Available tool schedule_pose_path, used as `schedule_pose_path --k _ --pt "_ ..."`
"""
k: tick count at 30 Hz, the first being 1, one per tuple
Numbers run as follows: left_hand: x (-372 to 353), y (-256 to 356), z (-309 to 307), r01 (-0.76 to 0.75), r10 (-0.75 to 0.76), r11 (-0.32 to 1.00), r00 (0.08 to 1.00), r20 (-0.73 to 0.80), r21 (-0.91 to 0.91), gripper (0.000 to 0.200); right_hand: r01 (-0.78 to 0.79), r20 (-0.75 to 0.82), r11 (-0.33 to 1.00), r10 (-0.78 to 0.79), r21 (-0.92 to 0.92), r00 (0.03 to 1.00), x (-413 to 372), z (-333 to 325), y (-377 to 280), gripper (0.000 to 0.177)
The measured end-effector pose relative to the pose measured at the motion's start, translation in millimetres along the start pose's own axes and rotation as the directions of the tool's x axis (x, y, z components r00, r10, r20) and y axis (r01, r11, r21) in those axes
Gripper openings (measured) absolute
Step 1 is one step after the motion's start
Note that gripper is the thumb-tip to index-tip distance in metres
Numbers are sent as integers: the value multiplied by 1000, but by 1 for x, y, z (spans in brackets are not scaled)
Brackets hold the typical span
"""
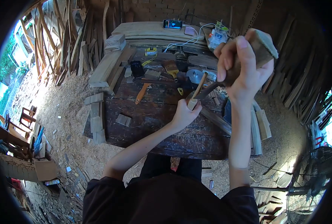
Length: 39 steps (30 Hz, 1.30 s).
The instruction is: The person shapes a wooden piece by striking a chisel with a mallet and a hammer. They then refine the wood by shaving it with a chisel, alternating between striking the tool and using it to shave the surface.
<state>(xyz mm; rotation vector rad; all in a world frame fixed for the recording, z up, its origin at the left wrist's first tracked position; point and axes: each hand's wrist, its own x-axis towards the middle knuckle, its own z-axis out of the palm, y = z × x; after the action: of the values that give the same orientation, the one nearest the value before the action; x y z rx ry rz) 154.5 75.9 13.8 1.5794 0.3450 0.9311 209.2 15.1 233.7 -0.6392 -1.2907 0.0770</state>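
My right hand is raised at the right, close to the camera, its fingers wrapped round a thick wooden block-like piece. From under that hand a dark, narrow strip slants down towards my left hand; I cannot tell whether it is a blade or a shaft of the same tool. Lower, over the middle of the bench, my left hand is closed on a slim wooden stick with a squared pale end by the thumb. The stick points up and away. Beneath the hands lies a long wooden strip.
On the dark bench lie an orange-handled tool, a brush, a metal disc, a tape measure and a small wood block. A propped phone stands at the back. Planks flank the bench; shavings cover the floor.
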Motion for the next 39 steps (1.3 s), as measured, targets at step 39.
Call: schedule_pose_path --k 39 --pt "7 -3 3 6 -6 1000 1000 3 -28 26 63 93 998 -61 -23 994 16 -9 -11 12"
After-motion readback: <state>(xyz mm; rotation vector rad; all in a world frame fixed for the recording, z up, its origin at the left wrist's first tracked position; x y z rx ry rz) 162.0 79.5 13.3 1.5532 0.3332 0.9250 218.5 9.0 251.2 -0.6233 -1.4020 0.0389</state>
